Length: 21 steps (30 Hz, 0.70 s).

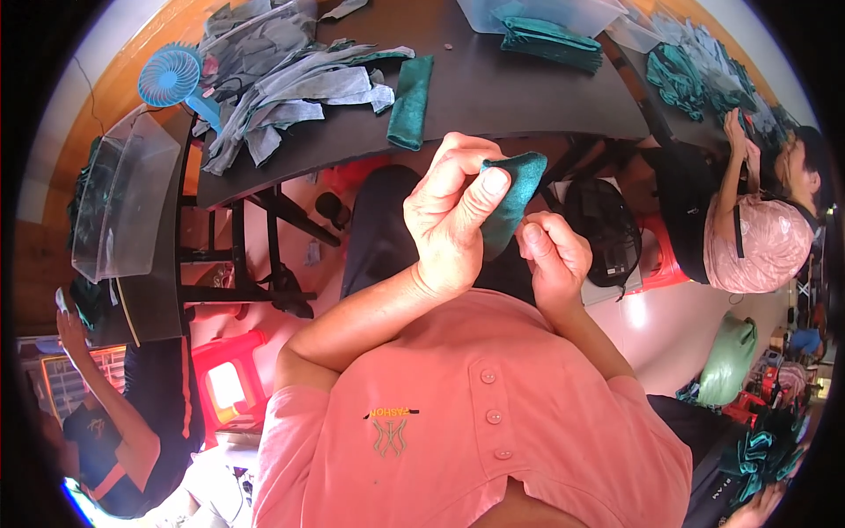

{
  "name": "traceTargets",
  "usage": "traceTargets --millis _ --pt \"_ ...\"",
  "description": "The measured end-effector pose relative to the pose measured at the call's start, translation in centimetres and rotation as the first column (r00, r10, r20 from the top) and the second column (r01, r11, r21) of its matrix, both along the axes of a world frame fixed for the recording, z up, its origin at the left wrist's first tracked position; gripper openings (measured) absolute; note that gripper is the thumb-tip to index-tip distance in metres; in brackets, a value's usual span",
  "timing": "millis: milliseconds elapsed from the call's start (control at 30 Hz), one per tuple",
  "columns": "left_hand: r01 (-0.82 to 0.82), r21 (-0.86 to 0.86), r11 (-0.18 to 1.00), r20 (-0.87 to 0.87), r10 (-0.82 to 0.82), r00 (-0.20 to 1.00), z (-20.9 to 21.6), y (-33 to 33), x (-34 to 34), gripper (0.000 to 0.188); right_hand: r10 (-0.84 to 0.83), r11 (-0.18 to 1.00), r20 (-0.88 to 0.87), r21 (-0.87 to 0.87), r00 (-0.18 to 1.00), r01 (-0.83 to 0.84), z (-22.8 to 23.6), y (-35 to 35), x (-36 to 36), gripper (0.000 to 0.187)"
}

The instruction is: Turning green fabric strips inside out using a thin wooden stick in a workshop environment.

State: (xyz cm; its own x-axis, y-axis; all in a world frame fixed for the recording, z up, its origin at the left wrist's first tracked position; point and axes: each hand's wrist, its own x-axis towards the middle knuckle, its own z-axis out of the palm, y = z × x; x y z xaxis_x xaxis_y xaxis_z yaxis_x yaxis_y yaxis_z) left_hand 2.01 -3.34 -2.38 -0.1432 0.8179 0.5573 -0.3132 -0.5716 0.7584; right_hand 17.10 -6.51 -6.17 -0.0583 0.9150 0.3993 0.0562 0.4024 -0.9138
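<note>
Raised over my lap, my left hand (451,211) pinches a small dark green cloth piece (521,183) between thumb and fingers. The cloth curves out past the thumb, and its lower part hangs down towards my other hand. My right hand (558,257) is closed in a pinch close beside the cloth's lower edge. Whatever its fingertips hold, if anything, is too small to make out. On the dark table just beyond lies a folded green cloth strip (411,103), nearest to my left hand.
Grey-green fabric pieces (299,92) heap at the table's left, by a blue fan (170,77). A clear bin (493,16) and stacked green cloths (553,44) sit at the far right. Co-workers sit left and right (761,238); a black backpack (603,229) stands right of my legs.
</note>
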Motion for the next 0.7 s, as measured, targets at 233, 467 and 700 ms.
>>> traceTargets --millis 233,467,700 --pt "-0.038 -0.025 0.999 0.029 0.039 0.999 -0.4 -0.3 0.0 0.013 -0.028 0.999 -0.032 -0.039 0.999 0.027 -0.3 0.0 -0.1 0.021" --pt "-0.102 0.073 0.992 -0.074 0.107 0.992 -0.7 0.2 -0.3 0.006 -0.038 0.999 -0.043 -0.016 0.998 0.037 -1.1 -0.1 0.3 0.022" --pt "-0.07 -0.019 0.997 -0.062 0.069 0.996 -1.4 -0.2 0.4 0.012 -0.09 0.987 -0.093 -0.139 0.992 0.077 0.2 -0.1 -0.1 0.023"
